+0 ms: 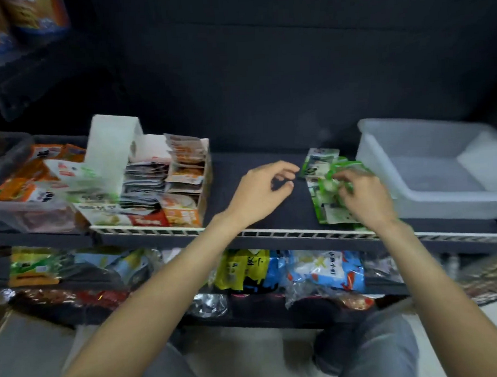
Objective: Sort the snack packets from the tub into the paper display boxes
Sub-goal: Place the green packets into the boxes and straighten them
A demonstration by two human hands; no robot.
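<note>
On the dark shelf at chest level, the right hand [364,194] rests over a loose pile of green packets [327,185], its fingers curled and pinching one of them near the top of the heap. The packets are flat, glossy foil pouches in green and white, fanned across one another on the bare shelf surface. Just to their left, the left hand [260,192] hovers above the shelf with fingers loosely bent, holding nothing and touching nothing.

Right of the pile stands the tub [428,166], a translucent white plastic bin with rounded corners and a rolled rim; no packets show inside it. Left of the hands, well apart from the pile, sits a paper display box [206,187] of tan card, divided into rows and packed with upright orange, white and grey pouches. A tall white card flap [112,154] rises behind it. At the far left a clear plastic bin [12,210] holds orange packets.

Along the shelf's front edge runs a pale slotted rail [272,233]. Below it, a lower shelf holds crinkled bags [325,270] in yellow, blue and silver.
</note>
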